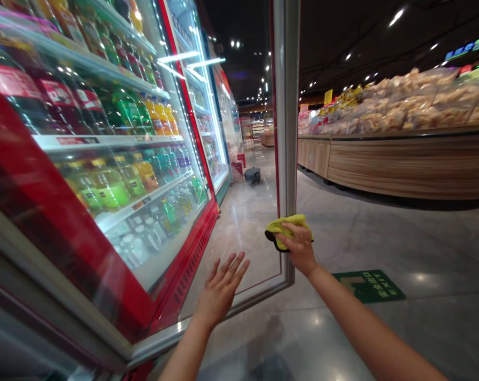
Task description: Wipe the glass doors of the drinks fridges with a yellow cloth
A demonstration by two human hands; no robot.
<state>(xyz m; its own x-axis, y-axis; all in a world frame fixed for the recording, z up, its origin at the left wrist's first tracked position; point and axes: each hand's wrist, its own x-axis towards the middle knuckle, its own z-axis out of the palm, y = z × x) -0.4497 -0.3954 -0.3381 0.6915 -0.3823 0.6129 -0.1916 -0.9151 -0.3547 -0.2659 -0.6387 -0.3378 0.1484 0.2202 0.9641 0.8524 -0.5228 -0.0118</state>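
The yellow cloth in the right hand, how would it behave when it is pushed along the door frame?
The yellow cloth looks floppy: it bunches under the right hand. Probably light, since it stays pinned against the door frame. It likely slides easily there.

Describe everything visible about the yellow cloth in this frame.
The yellow cloth is soft-looking fabric with a darker underside or edge showing at its lower left. It is bunched up, gripped by the right hand, and pressed against the lower part of the open glass door's frame, above the floor. The left hand is apart from it.
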